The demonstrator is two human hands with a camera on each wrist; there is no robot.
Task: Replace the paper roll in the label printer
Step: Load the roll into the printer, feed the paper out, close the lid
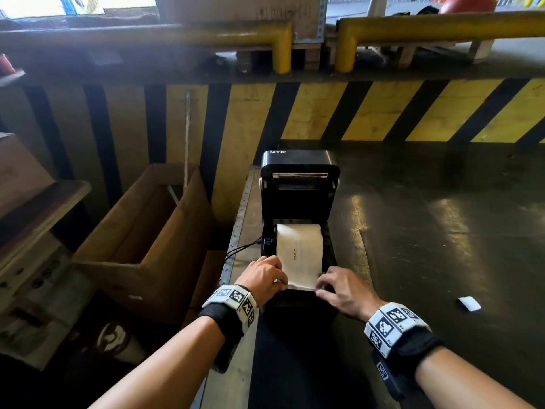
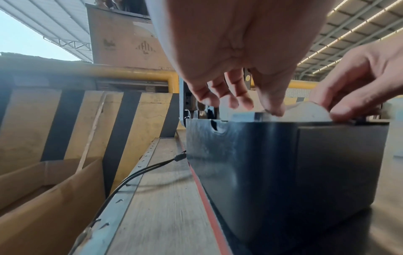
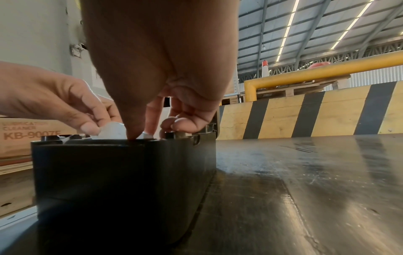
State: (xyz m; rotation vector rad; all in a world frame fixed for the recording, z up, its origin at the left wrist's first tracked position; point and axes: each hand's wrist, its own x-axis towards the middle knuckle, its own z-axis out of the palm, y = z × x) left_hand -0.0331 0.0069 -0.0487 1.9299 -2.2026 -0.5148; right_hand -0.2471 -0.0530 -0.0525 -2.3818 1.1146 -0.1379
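White paper roll sat in our open printer on the bench. Our left hand and right hand pinched its loose end at the printer's 6 o'clock edge, fingers curled narrow on paper.
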